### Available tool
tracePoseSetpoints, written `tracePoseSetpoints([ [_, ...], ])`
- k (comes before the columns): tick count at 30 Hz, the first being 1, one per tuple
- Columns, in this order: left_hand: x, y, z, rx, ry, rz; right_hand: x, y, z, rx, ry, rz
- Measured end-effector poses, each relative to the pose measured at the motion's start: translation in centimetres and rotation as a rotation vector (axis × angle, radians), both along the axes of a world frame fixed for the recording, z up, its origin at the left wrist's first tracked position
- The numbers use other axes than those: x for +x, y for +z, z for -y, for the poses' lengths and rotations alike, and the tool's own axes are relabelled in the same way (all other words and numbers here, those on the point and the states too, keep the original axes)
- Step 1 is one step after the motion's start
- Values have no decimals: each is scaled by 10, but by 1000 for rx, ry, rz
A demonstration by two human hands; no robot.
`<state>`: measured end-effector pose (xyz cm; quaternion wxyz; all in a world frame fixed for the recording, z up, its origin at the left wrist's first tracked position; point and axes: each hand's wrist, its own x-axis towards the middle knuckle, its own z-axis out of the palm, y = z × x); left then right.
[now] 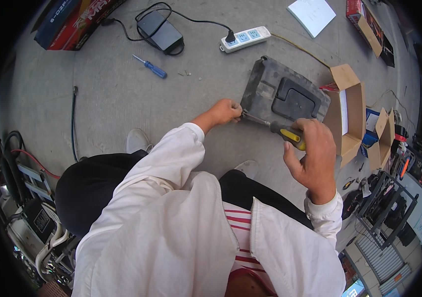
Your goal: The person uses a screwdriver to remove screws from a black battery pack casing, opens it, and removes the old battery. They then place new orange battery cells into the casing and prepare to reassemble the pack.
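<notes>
A black, dusty plastic case (pixel 265 86) with a raised panel and a folded handle lies on the floor ahead of me. My right hand (pixel 314 153) is closed round the end of a screwdriver (pixel 288 136) with a grey and yellow handle. Its shaft points left, toward the case's near left corner. At that corner my left hand (pixel 227 112) is pinched, close to the screwdriver's tip. Whatever sits between those fingertips is too small to make out. Farther left lies a blue screwdriver (pixel 154 69), with a few small screws (pixel 185 74) beside it.
A charger (pixel 160 32) with a black cord is plugged into a white power strip (pixel 245 38). An open cardboard box (pixel 352 116) stands just right of the case. Red boxes (pixel 80 22) lie at the far left. A white flat box (pixel 311 16) lies far back.
</notes>
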<state>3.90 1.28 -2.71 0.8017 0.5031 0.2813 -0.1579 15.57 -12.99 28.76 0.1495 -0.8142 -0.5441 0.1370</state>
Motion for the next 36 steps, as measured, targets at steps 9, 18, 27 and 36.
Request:
tracePoseSetpoints([
  [9, 0, -2, 2, 17, 7, -3, -2, 0, -1, 45, 74, -13],
  [18, -11, -17, -6, 121, 45, -88, -4, 1, -4, 83, 32, -9],
  [27, -12, -20, -40, 59, 863, -237, 1, -8, 4, 34, -48, 16],
  [36, -6, 19, 4, -111, 500, -374, 2, -9, 5, 6, -104, 23],
])
